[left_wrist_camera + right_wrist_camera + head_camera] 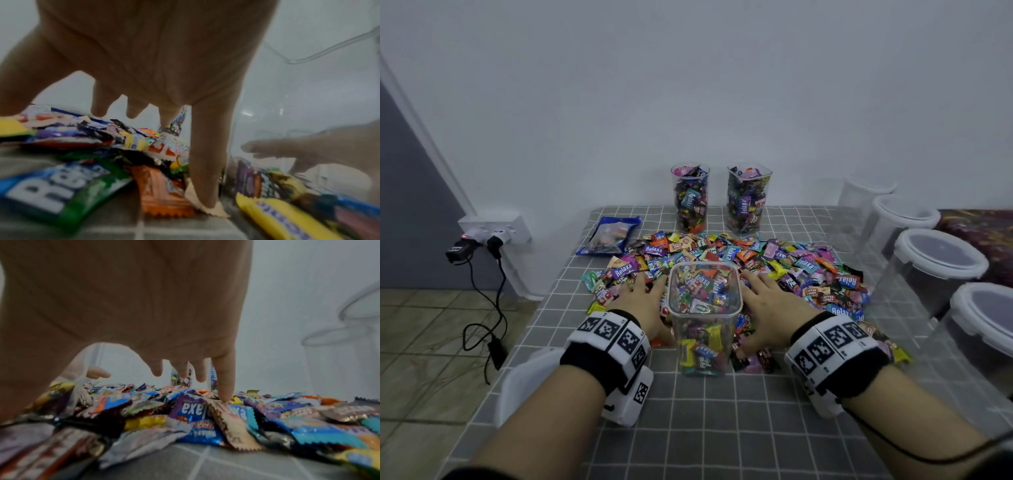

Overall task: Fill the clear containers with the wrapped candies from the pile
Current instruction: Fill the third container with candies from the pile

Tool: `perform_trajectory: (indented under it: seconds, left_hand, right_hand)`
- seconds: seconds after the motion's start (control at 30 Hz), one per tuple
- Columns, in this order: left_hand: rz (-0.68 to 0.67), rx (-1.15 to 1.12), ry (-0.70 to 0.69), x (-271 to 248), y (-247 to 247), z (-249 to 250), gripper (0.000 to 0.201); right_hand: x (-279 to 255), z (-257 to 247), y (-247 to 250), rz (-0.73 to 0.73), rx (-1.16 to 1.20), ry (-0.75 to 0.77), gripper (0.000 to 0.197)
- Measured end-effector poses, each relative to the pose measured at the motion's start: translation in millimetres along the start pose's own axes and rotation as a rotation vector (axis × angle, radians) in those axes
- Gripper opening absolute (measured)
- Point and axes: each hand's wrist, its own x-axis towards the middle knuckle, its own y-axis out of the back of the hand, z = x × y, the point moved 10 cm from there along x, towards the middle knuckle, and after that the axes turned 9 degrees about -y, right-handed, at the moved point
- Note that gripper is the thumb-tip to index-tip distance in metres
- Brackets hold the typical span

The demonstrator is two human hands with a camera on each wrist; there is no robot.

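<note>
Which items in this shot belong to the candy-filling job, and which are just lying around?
Part of the job:
- pile of wrapped candies
- square clear container, partly filled
- two full clear containers at the back
- lidded empty containers
- left hand, right hand, both flat on the pile

Just lying about:
- blue bag
- wall socket with chargers

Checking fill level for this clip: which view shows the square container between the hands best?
The head view: the square container shows whole, rim to base, candies piled partway up. The left wrist view catches only its clear wall beside the thumb; the right wrist view shows a faint clear edge behind the palm.
</note>
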Motion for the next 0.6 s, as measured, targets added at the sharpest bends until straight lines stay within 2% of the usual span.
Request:
perform_trajectory:
  seconds: [0.13, 0.37, 0.53, 0.6]
  left_hand:
    - [-0.063, -0.001, 0.029, 4, -3, -5, 0.114]
    - [-0.12, 0.004, -0.041, 10, -11, -4, 0.103]
    - [-0.055, -0.002, -0.095, 8, -2, 8, 0.067]
    - [-0.055, 0.041, -0.07, 4, 2, 11, 0.048]
  right_hand:
    - [5, -1, -6, -0.039, -0.008, -0.012, 0.122]
    - [9, -3, -9, -0.068, -0.035, 0.002, 0.118]
    - [9, -12, -8, -0.048, -0.018, 0.049, 0.109]
    - [7, -16, -5, -0.032, -0.024, 0.062, 0.101]
